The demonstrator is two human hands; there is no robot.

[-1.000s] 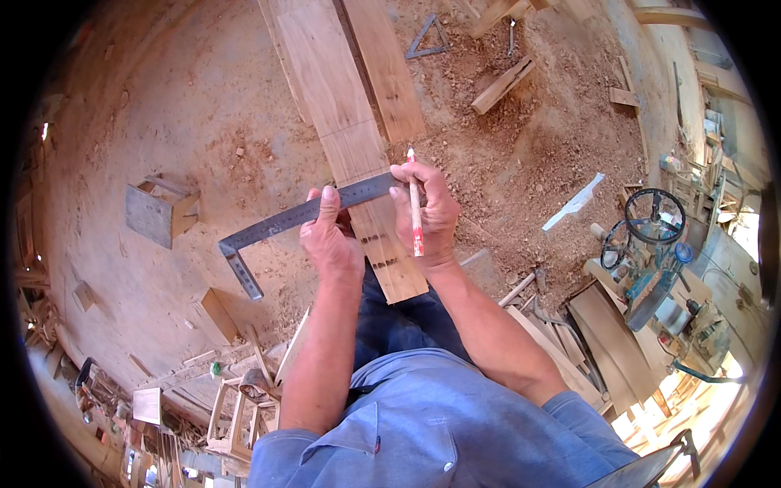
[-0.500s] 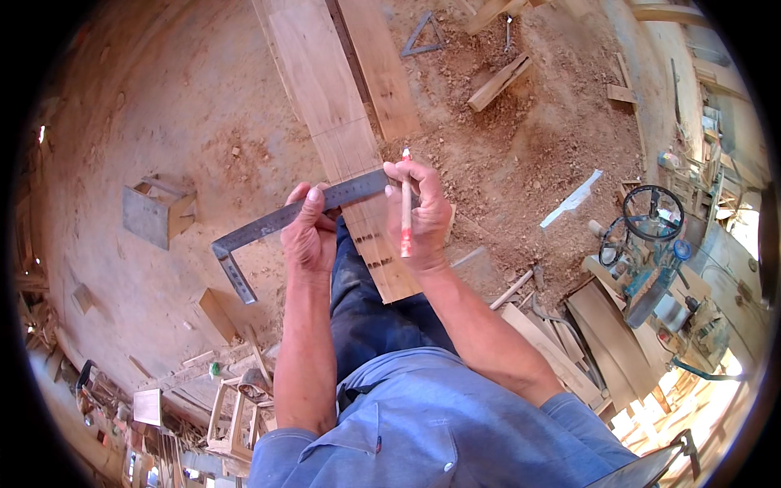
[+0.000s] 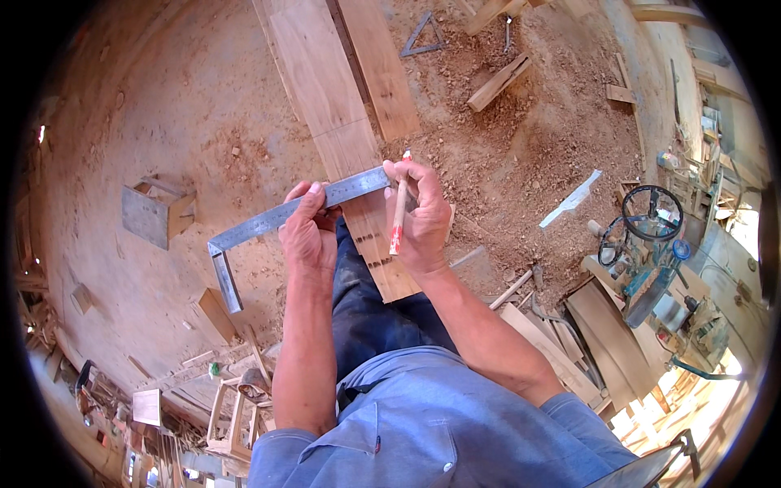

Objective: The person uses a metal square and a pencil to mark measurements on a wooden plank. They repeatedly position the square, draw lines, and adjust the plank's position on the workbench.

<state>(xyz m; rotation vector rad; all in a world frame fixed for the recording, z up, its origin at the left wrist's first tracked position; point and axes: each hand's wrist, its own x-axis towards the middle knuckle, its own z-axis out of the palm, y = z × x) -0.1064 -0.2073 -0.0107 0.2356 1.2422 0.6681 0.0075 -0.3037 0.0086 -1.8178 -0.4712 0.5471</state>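
A steel try square slants across a long wooden plank, its short arm hanging down on the left. My left hand pinches the blade at about its middle, thumb on top. At the blade's right end, my right hand has its thumb and fingers closed on the tip. That same hand also keeps a red-and-white pencil between its fingers, roughly upright in view. Below the blade, the plank's near end carries two rows of dark marks and lies over my legs. A thin line crosses the plank beyond the blade.
A second plank lies alongside, with a dark gap between. A triangular square and a wood offcut rest on the dusty ground. A box-like block stands left; a machine with a handwheel is at right.
The square has tilted, so its face catches more light and its short arm has shifted left and slightly down. The pencil's lower end has swung left.
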